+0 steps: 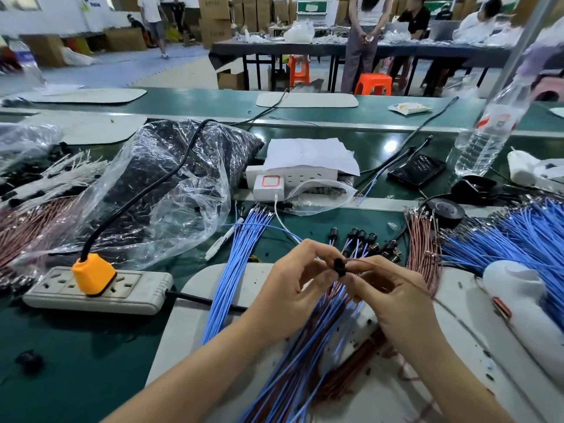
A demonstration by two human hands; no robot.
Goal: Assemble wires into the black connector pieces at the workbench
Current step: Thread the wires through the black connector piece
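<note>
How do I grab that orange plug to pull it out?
Come from above and pinch the orange plug by its broad sides, I'd guess, not by its black cable. It stands up out of the power strip, so those sides are free.

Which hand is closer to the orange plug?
Left. The left hand pinches the black connector piece some way right of the orange plug. The right hand, pinching a brown wire at that piece, sits even farther right.

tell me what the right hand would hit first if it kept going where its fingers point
Probably the black connector the left hand pinches, just ahead of the right hand and its brown wire.
</note>
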